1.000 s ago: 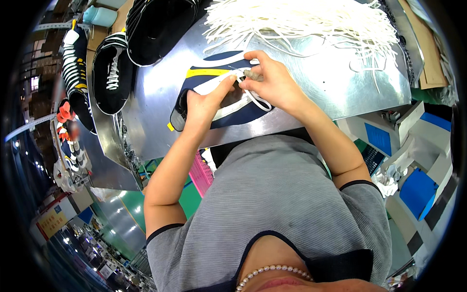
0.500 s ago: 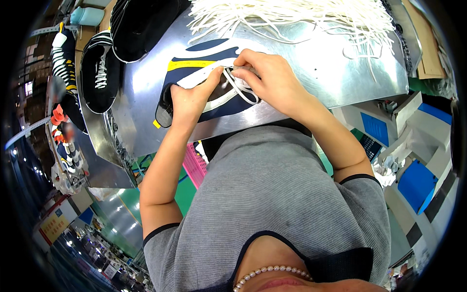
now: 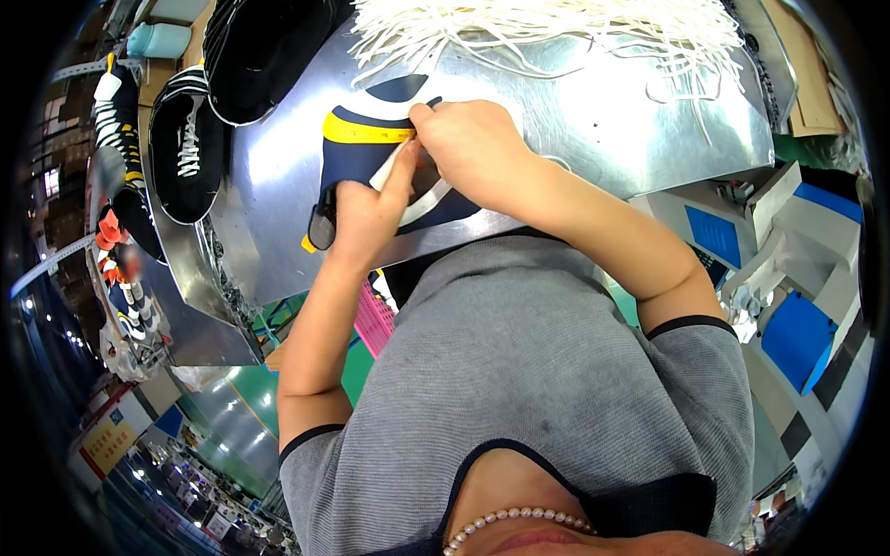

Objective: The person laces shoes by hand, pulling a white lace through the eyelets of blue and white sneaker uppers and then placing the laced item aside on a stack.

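A navy shoe upper point(image 3: 348, 159) with a yellow stripe point(image 3: 366, 132) and white trim lies tilted on the metal table before me. My left hand point(image 3: 369, 208) is closed on its opening, the thumb along the white eyelet strip and the fingers hidden behind it. At that strip's edge, touching the upper, my right hand point(image 3: 468, 144) is curled in a pinch; its fingertips are covered, so what they hold cannot be made out. Part of a white shoelace point(image 3: 558, 160) curves out behind my right wrist.
A heap of white laces point(image 3: 547, 32) spreads over the far side of the metal table point(image 3: 649, 153). Black shoe uppers point(image 3: 188, 148) stand at the left. Open boxes point(image 3: 797, 278) with blue parts are at right, and a pink basket point(image 3: 374, 320) sits below the table edge.
My right hand has shifted left and turned over, its fingers now curled at the eyelet edge. The upper has tilted, showing more of its yellow stripe. The lace loops beside my fingers are now hidden.
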Tool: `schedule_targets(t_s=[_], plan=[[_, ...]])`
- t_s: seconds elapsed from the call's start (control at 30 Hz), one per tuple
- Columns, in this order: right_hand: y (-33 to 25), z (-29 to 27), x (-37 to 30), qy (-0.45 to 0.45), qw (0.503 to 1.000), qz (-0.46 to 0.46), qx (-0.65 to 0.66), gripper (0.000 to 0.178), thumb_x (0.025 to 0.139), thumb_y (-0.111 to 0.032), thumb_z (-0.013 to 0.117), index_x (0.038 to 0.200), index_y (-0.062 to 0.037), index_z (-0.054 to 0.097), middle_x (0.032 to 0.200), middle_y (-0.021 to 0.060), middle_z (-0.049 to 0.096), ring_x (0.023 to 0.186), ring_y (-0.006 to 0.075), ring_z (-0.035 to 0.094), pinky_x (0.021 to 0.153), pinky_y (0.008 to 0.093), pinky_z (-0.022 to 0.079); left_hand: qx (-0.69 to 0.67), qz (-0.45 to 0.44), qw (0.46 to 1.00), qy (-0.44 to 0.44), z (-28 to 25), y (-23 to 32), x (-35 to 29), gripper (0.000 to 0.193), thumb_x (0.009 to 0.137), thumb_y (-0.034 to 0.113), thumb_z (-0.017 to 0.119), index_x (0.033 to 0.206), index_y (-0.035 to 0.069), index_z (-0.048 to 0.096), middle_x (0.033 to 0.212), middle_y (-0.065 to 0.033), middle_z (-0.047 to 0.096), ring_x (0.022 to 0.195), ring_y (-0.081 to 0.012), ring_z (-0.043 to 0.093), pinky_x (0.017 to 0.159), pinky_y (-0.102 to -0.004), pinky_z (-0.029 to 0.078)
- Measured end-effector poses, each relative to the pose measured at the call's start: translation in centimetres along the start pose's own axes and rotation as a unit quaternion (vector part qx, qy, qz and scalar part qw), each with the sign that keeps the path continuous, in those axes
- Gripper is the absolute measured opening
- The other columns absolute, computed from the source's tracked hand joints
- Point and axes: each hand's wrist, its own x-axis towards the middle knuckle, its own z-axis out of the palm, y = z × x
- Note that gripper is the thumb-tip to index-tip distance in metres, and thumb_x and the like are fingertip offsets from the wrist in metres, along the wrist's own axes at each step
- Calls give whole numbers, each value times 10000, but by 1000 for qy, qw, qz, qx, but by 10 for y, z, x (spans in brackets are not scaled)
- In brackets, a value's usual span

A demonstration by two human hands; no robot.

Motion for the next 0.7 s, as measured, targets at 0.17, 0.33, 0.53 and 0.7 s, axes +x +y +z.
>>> schedule_targets(t_s=[0.17, 0.33, 0.53, 0.7], plan=[[5, -36, 5, -111, 994, 23, -6, 134, 864, -135, 607, 911, -20, 659, 802, 179, 697, 822, 341, 697, 736, 430, 536, 8, -90, 994, -58, -19, -7, 11, 271, 950, 254, 642, 785, 40, 667, 608, 43, 528, 587, -51, 496, 542, -220, 363], [38, -11, 11, 53, 959, 82, 265, 202, 988, -190, 588, 1146, -71, 628, 834, 104, 689, 757, 184, 679, 709, 308, 517, -92, -166, 979, -79, -13, 20, 16, 272, 900, 169, 718, 1117, 12, 672, 1021, -27, 676, 950, -111, 618, 838, -263, 494], [35, 19, 10, 85, 977, 42, 190, 222, 993, -214, 577, 1146, -61, 623, 882, 132, 696, 815, 275, 684, 728, 360, 519, 17, -108, 994, -30, -13, 3, 32, 281, 837, 58, 759, 1100, -8, 687, 1021, -66, 713, 927, -135, 654, 827, -282, 508], [27, 21, 14, 75, 984, 101, 123, 202, 991, -218, 567, 1089, -48, 615, 915, 154, 706, 839, 337, 683, 736, 404, 522, -146, -251, 936, -200, -39, 8, 25, 114, 867, 102, 690, 930, 17, 646, 909, -9, 617, 776, -116, 545, 679, -265, 427]])
